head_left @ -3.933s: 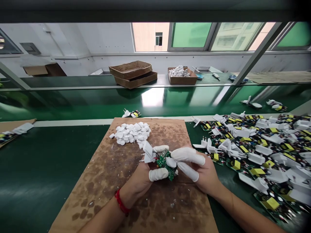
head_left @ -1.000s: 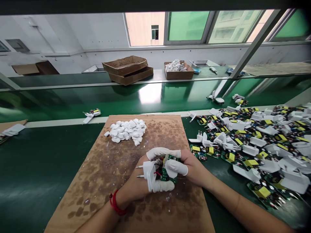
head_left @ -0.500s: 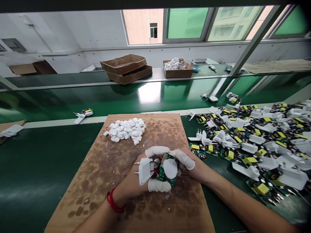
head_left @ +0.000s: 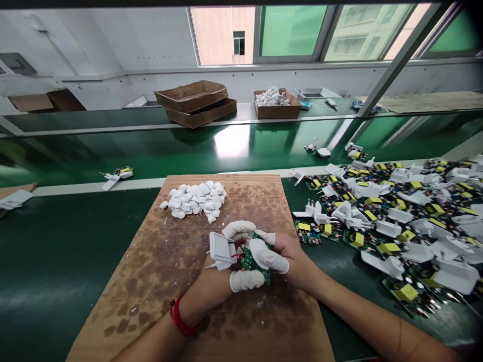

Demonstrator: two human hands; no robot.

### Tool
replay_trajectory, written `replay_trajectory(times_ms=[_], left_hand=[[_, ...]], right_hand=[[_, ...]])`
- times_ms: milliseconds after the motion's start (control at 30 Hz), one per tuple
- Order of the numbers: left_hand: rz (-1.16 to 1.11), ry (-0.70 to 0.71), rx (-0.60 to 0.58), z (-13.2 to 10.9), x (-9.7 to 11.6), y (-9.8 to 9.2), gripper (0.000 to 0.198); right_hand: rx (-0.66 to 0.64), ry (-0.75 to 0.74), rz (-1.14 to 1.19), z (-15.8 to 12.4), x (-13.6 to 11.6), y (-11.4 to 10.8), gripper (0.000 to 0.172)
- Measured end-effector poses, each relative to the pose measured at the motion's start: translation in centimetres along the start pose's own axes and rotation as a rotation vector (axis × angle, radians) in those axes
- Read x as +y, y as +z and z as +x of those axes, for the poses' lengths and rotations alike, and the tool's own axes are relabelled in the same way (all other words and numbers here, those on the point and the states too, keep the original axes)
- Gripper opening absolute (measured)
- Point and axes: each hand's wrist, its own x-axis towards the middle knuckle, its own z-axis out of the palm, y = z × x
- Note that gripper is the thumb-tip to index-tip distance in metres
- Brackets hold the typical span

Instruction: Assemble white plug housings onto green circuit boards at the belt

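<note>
A green circuit board [head_left: 251, 262] is being held tilted above the cardboard [head_left: 169, 261], a white two-pin plug cover [head_left: 220, 247] being held just left of it.

Left hand [head_left: 215, 287]: white rubber finger covers [head_left: 245, 280] are fitted on the thumb and the first of the fingers [head_left: 237, 229]. Each cover is smooth, close-fitting and ends partway down the digit. The rest of the hand is uncovered.

Left wrist: one red cord bracelet [head_left: 180, 318], apparently more than one strand.

Right hand [head_left: 296, 259]: covers of the same white kind on at least the thumb and one finger.

Forearms [head_left: 362, 317]: bare as far as can be seen.
</note>
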Motion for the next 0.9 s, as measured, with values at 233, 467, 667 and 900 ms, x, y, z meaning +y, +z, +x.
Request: replay_trajectory(times_ms=[233, 467, 667, 900], left_hand=[[0.125, 0.02, 0.067, 0.0, 0.6, 0.5, 0.07], [0.195, -0.008, 0.074, -0.7, -0.1, 0.3, 0.069], [0.398, 0.118, 0.036, -1.0, -1.3, -0.8, 0.075], [0.154, 0.008, 0.042, -0.4, 0.5, 0.4, 0.071]], right_hand=[[0.058, -0.07, -0.104, -0.2, -0.3, 0.1, 0.044], [0.133, -0.027, -0.055, -0.3, -0.3, 0.6, 0.047], [0.025, 0.079, 0.164, -0.1, -0.1, -0.1, 0.038], [-0.08, 0.012, 0.195, 0.3, -0.7, -0.8, 0.041]])
